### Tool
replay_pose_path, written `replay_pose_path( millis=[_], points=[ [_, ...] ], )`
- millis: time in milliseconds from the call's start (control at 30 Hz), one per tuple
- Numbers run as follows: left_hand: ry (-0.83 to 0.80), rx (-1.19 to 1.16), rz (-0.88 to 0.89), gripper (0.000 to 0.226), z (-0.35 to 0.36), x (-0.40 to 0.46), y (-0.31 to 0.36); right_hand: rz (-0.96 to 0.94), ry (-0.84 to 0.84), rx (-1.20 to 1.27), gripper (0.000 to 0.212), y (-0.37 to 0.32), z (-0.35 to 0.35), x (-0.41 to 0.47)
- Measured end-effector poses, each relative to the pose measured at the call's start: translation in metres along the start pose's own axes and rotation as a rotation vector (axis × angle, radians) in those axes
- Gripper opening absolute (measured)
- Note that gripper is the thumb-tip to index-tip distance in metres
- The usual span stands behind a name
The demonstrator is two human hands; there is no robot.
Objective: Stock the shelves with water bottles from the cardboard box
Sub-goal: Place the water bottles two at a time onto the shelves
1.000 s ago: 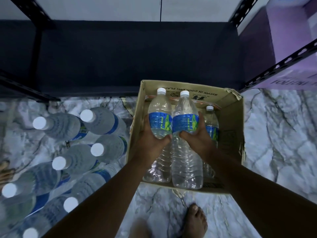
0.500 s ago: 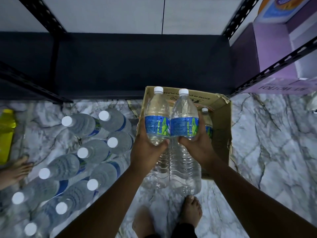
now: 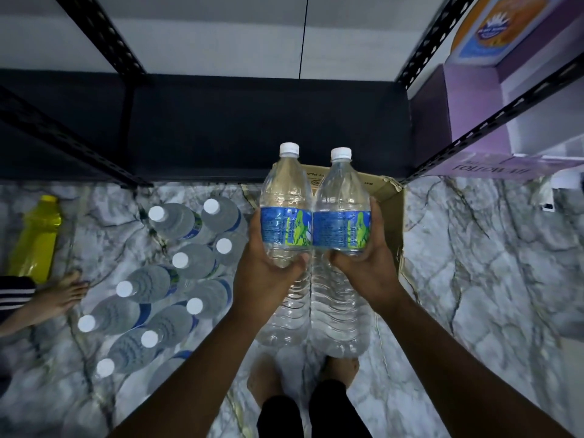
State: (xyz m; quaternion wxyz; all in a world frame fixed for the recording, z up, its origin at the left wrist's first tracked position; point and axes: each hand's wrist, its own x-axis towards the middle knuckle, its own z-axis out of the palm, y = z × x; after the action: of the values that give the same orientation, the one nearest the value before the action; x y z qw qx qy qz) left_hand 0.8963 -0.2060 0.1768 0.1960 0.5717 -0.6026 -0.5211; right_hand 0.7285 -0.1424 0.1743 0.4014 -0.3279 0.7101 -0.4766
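Observation:
Two clear water bottles with white caps and blue-green labels stand side by side in my hands, lifted above the cardboard box [image 3: 393, 213]. My left hand [image 3: 264, 273] grips the left bottle [image 3: 284, 197] around its label. My right hand [image 3: 368, 267] grips the right bottle [image 3: 343, 200] the same way. The box sits on the marble floor just in front of the dark lower shelf [image 3: 252, 128], and the bottles and my hands hide most of its inside.
Several water bottles [image 3: 177, 279] stand on the marble floor at the left. A yellow bottle [image 3: 38, 238] and another person's foot [image 3: 60, 295] are at the far left. Black metal uprights [image 3: 104, 36] frame the shelf. Purple boxes [image 3: 493, 128] fill the rack at right. My feet are below.
Both hands have raised the two bottles up out of the box, towards the shelf. The view has tilted up, bringing the yellow bottle and the other person's foot into sight.

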Motion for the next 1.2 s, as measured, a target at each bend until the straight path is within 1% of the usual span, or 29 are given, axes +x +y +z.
replay_pose_path(
  millis=[100, 167, 300, 467, 567, 667, 767, 1033, 1200],
  points=[
    [0.005, 0.006, 0.009, 0.097, -0.011, -0.014, 0.020, -0.033, 0.031, 0.000, 0.099, -0.026, -0.006, -0.013],
    [0.009, 0.024, 0.017, 0.099, -0.019, -0.025, 0.036, -0.032, 0.040, -0.001, 0.099, -0.044, -0.010, -0.023],
    [0.015, 0.028, 0.035, 0.101, -0.037, -0.046, 0.069, -0.028, 0.021, 0.058, 0.101, -0.082, -0.019, -0.042],
    [0.039, -0.008, 0.049, 0.104, -0.061, -0.075, 0.109, -0.059, 0.014, 0.094, 0.096, -0.132, -0.026, -0.064],
    [0.050, -0.019, 0.061, 0.103, -0.077, -0.091, 0.135, -0.055, 0.033, 0.097, 0.099, -0.161, -0.029, -0.077],
    [0.070, -0.021, 0.070, 0.104, -0.091, -0.107, 0.161, -0.058, 0.036, 0.109, 0.107, -0.189, -0.034, -0.087],
    [0.079, -0.026, 0.079, 0.107, -0.104, -0.122, 0.185, -0.077, 0.035, 0.123, 0.109, -0.214, -0.039, -0.098],
    [0.100, -0.001, 0.145, 0.109, -0.133, -0.153, 0.243, -0.124, 0.056, 0.123, 0.107, -0.284, -0.054, -0.125],
    [0.096, -0.035, 0.184, 0.109, -0.149, -0.168, 0.280, -0.160, 0.074, 0.123, 0.106, -0.325, -0.063, -0.135]
  ],
)
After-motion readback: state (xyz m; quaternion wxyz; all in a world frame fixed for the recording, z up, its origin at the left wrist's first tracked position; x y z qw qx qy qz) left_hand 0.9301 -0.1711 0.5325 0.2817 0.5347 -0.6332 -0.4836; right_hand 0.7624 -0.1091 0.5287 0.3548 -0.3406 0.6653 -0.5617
